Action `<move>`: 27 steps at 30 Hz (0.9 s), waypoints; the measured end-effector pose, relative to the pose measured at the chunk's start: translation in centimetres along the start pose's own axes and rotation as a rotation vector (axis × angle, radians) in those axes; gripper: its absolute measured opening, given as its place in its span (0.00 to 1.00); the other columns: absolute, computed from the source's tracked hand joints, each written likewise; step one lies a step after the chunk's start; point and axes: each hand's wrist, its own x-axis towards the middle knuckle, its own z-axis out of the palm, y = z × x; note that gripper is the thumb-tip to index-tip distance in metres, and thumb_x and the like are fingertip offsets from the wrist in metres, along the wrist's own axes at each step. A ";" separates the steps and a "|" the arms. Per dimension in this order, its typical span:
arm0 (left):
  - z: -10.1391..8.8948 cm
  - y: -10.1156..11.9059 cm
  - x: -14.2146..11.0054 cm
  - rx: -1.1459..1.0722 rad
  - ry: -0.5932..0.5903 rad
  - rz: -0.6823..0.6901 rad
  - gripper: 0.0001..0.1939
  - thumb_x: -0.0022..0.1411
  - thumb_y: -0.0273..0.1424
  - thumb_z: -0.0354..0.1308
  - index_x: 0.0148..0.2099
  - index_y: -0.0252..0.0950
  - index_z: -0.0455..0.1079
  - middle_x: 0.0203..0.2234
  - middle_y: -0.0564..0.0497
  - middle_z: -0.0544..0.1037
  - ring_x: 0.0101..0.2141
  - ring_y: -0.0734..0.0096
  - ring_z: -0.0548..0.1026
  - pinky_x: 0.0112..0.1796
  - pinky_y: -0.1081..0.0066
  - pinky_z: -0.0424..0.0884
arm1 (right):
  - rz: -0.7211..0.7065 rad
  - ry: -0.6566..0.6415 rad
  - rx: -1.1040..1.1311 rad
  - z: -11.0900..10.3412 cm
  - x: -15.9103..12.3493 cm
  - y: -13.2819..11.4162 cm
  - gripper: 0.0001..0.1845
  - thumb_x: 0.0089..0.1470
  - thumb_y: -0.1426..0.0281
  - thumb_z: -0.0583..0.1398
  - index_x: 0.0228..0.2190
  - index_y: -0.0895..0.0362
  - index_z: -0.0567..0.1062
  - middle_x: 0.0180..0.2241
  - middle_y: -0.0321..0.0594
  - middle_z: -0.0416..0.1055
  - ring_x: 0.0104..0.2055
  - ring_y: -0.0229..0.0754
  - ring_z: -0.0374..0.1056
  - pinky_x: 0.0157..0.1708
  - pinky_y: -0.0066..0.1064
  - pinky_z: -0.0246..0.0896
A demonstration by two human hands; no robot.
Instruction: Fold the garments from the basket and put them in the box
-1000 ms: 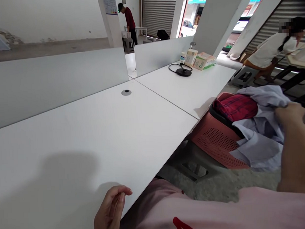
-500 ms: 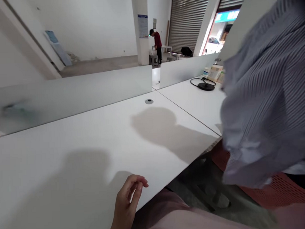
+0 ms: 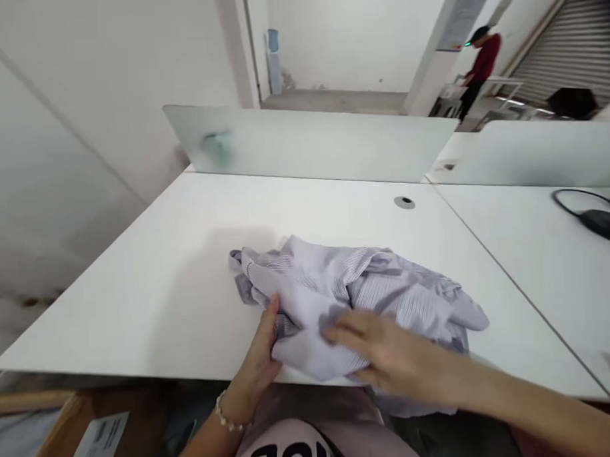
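A crumpled pale blue-grey striped shirt [image 3: 367, 286] lies bunched on the white desk [image 3: 137, 294], its near edge hanging just over the front of the desk. My left hand [image 3: 256, 350], with a beaded bracelet at the wrist, grips the shirt's near left side, its fingers partly hidden under the cloth. My right hand [image 3: 384, 352] lies across the near part of the shirt with its fingers extended, slightly blurred by motion.
A frosted divider [image 3: 307, 145] runs along the desk's far edge, and a round grommet [image 3: 404, 202] is set near it. A black cable [image 3: 584, 205] lies on the adjoining desk. A cardboard box [image 3: 136, 411] sits below the front edge. A person in red [image 3: 484, 59] stands far off.
The shirt, earlier held up at the right, now lies on the desk under both hands. My view has swung left, and my left hand has moved from the desk edge onto the shirt.
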 end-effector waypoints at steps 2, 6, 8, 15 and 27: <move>-0.2 0.4 0.0 0.025 0.065 0.013 0.31 0.61 0.51 0.64 0.60 0.37 0.70 0.60 0.42 0.73 0.63 0.54 0.68 0.63 0.60 0.66 | -0.121 -0.100 0.047 2.7 -0.3 -1.2 0.14 0.62 0.58 0.62 0.44 0.53 0.78 0.43 0.43 0.74 0.43 0.42 0.74 0.41 0.34 0.73; -0.9 0.0 -0.1 0.319 0.178 0.206 0.34 0.59 0.46 0.68 0.64 0.40 0.66 0.64 0.43 0.69 0.66 0.54 0.63 0.66 0.58 0.59 | -0.221 -0.175 0.097 2.4 0.2 -0.7 0.18 0.65 0.57 0.59 0.48 0.57 0.75 0.44 0.44 0.74 0.43 0.40 0.72 0.44 0.37 0.72; -1.3 -0.4 0.0 0.528 0.159 0.278 0.35 0.62 0.48 0.64 0.66 0.39 0.64 0.65 0.40 0.67 0.67 0.53 0.60 0.68 0.56 0.55 | -0.224 -0.161 0.108 0.5 1.9 0.8 0.16 0.67 0.59 0.58 0.48 0.55 0.75 0.44 0.43 0.74 0.43 0.41 0.72 0.44 0.37 0.72; -1.3 -1.0 0.7 1.319 -0.209 0.599 0.29 0.72 0.35 0.48 0.72 0.36 0.52 0.63 0.38 0.68 0.68 0.58 0.60 0.68 0.55 0.53 | -0.092 0.075 0.018 -1.4 9.7 5.4 0.26 0.62 0.53 0.61 0.54 0.56 0.72 0.52 0.50 0.68 0.50 0.48 0.70 0.50 0.43 0.69; -1.3 -0.4 0.8 1.305 -0.358 0.722 0.24 0.66 0.24 0.49 0.63 0.38 0.68 0.60 0.39 0.71 0.65 0.52 0.64 0.65 0.52 0.57 | -0.112 0.144 0.169 0.5 7.3 3.9 0.13 0.64 0.58 0.60 0.41 0.55 0.74 0.44 0.44 0.70 0.46 0.43 0.68 0.46 0.35 0.66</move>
